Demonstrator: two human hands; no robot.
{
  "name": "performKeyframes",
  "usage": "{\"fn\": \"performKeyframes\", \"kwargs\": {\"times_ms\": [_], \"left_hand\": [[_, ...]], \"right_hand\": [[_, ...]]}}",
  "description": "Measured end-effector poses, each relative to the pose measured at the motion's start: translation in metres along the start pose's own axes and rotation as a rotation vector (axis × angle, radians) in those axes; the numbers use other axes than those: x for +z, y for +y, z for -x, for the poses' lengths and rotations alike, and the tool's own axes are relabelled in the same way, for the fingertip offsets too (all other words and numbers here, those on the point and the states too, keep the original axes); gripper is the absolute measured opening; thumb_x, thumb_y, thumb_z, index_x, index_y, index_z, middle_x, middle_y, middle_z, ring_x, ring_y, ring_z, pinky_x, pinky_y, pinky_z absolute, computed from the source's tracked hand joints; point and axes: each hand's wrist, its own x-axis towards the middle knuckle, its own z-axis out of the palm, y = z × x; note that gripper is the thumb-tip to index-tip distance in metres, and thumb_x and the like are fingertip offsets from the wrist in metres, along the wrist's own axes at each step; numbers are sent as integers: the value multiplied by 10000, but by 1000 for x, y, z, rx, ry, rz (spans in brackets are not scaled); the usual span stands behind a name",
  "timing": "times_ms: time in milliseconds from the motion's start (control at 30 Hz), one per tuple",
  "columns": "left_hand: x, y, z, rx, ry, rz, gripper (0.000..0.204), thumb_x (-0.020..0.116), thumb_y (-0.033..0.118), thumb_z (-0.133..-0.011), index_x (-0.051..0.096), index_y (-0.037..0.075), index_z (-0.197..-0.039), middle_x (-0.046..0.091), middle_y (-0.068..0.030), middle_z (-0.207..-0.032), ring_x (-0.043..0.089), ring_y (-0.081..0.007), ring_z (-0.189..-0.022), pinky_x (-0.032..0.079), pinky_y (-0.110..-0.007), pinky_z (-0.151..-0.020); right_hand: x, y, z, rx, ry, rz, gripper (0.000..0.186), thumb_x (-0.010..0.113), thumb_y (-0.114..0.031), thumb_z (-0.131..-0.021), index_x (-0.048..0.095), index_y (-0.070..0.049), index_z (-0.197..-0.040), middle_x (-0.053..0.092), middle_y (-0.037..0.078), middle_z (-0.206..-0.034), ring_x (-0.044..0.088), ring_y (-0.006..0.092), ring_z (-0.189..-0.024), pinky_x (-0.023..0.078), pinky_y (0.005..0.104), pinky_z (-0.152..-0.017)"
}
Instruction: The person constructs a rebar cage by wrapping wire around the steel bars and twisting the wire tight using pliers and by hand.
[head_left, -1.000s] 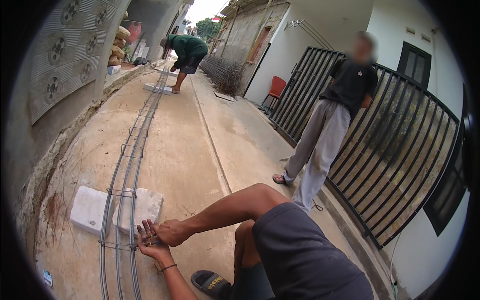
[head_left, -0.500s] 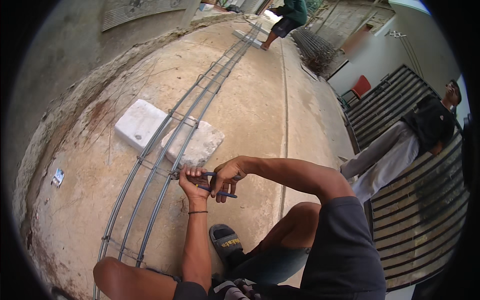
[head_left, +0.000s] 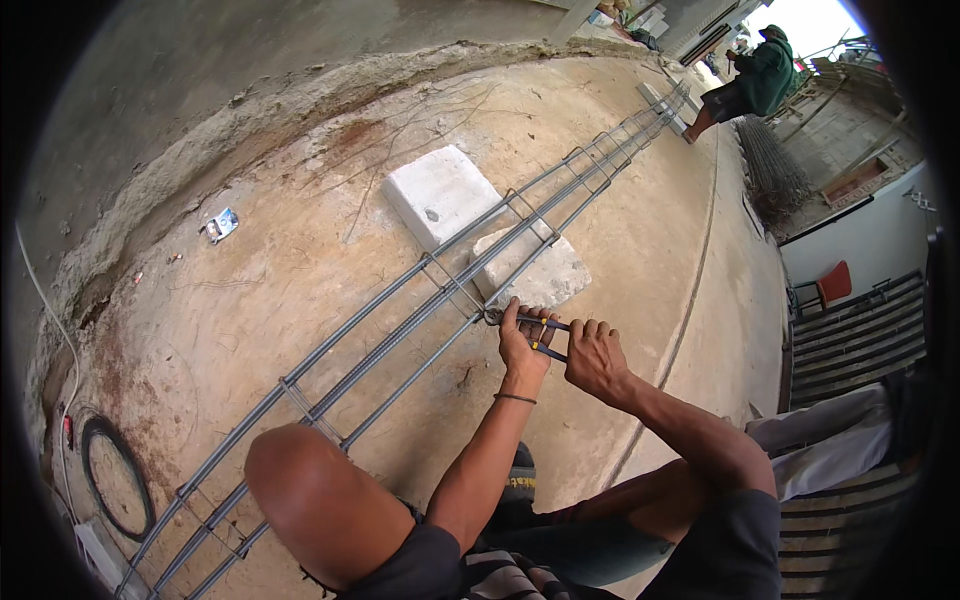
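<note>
A pair of pincers with dark blue, yellow-marked handles is held by both of my hands. Its jaws meet a crossing tie on the near bar of a long steel rebar cage. My left hand is closed around the handles close to the jaws, thumb uppermost. Further back, my right hand is closed over the handle ends, palm side hidden. Any wire in the jaws is too small to make out. Two pale blocks, one smooth and one rough, lie under the cage.
My bent knee is over the near cage bars. A person in a green top stands at the cage's far end; another person's grey trousers show by a black metal grille. A black hose ring lies at left.
My view has swung, so the cage and blocks appear further right. My right hand has shifted from fingers hanging between the handles to a grip over their ends. The left hand stays near the jaws.
</note>
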Motion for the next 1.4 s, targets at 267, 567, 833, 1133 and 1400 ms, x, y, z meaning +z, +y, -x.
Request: {"fn": "performKeyframes", "kwargs": {"times_ms": [267,567,833,1133,1400], "left_hand": [[-1,19,9,-143,-149,44,259,601,227,-860,462,145,-657,498,14,-611,545,-166,-578,561,-398,-728],[-12,13,14,-80,-139,70,209,666,324,-818,604,124,-817,623,-37,-837,617,-205,-799,523,-476,-867],[3,-9,8,-66,16,-35,250,646,230,-885,494,119,-719,523,-23,-658,557,-193,-654,525,-340,-683],[-19,4,17,-149,-211,-126,293,573,231,-914,440,154,-664,449,12,-590,521,-154,-576,543,-362,-614],[-45,19,2,-251,-325,-178,251,631,335,-827,559,122,-714,545,-20,-631,586,-193,-632,553,-411,-708]], "right_hand": [[-25,44,-27,19,-832,-1137,400,726,-289,-852,530,13,-1026,680,163,-901,669,279,-818,546,424,-791],[-50,-23,-5,185,-596,-899,224,605,-161,-908,514,-21,-1057,619,178,-897,625,292,-790,508,442,-683],[-1,-6,4,-42,-38,-78,545,637,-183,-822,386,25,-1259,585,280,-993,609,433,-889,504,490,-734],[8,42,-3,115,-1475,-1827,483,532,-328,-975,518,49,-1276,639,231,-1159,653,338,-1017,477,467,-975],[17,-5,13,398,-995,-1383,261,612,-276,-901,510,-114,-723,435,-11,-631,415,115,-566,372,271,-542]]}}
